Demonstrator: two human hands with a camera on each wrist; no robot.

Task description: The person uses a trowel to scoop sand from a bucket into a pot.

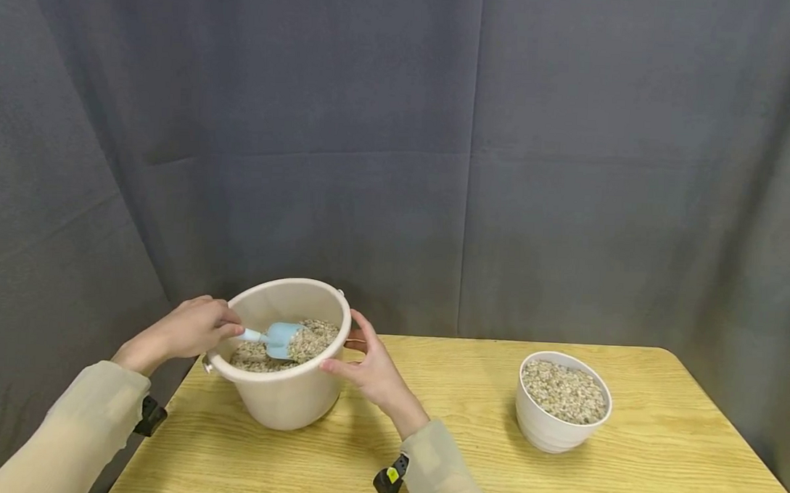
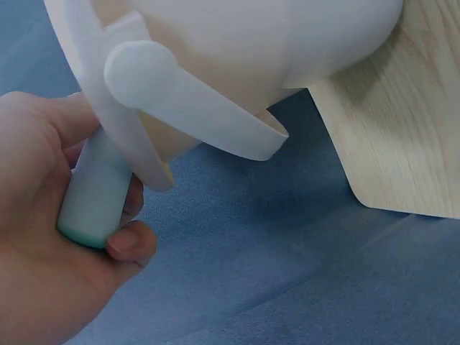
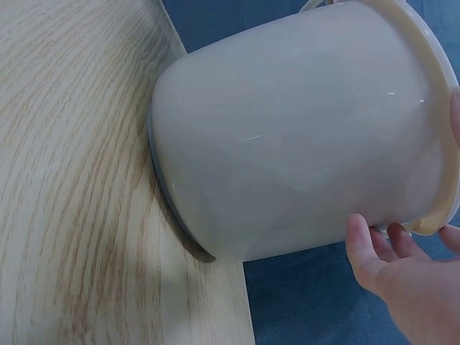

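blue scoop (image 1: 279,339) gripped in left hand (image 1: 189,328), blade inside bucket (image 1: 285,402)

No readable text anywhere (labels, brands or numbers).

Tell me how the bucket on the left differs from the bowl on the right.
The bucket is taller and wider than the bowl. The bucket has a blue scoop in it and a hand on each side: left hand, right hand; the bowl stands alone, untouched. The bowl is filled nearly to its rim, the bucket much lower. Both are pale, on the table, holding gravel.
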